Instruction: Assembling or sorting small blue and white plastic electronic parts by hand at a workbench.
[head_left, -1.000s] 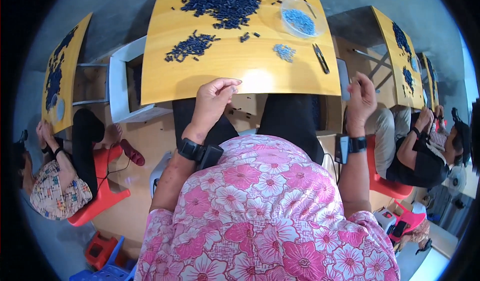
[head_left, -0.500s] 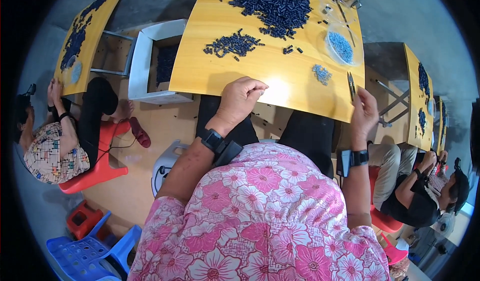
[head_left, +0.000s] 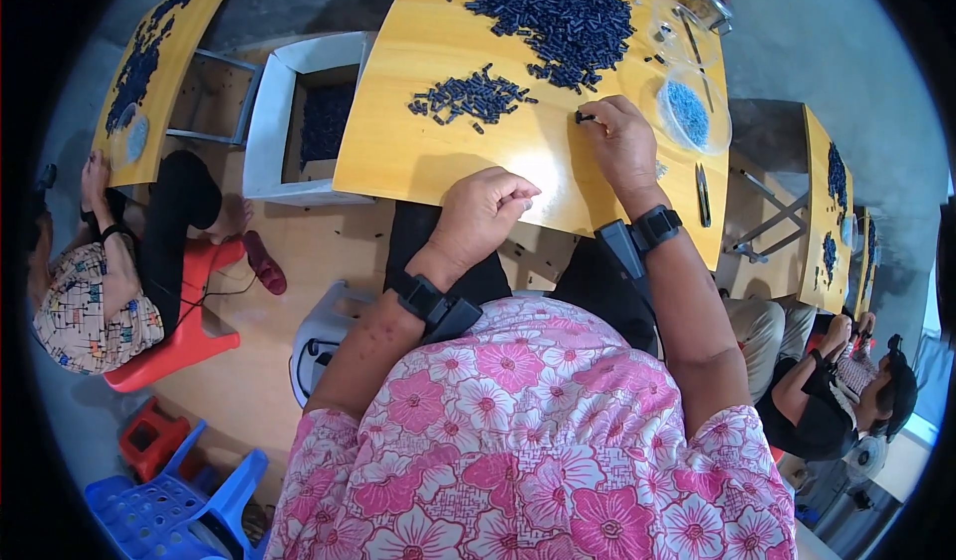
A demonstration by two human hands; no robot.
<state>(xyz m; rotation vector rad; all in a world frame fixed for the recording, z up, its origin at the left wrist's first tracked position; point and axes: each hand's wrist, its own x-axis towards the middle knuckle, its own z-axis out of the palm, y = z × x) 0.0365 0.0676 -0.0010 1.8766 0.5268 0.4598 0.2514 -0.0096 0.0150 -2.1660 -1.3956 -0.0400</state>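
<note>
My right hand reaches over the table, thumb and fingertips closed on a small black cylindrical piece. Near the table's front edge is my left hand, its fingers curled and pinched together; anything in them is too small or hidden to make out. A small pile of black pieces lies beyond the left hand, and a big heap of them farther back. Tweezers lie at the right. Part of a little pile of light blue bits shows behind my right wrist.
A clear round tub of blue bits stands at the table's right side, with another clear tray and a metal cup behind it. A white box is left of the table. Other people sit at tables on both sides.
My right hand has moved away from the tweezers, leftward and farther over the table, and has taken hold of a black piece. The tweezers now lie on the table. My left hand stays pinched.
</note>
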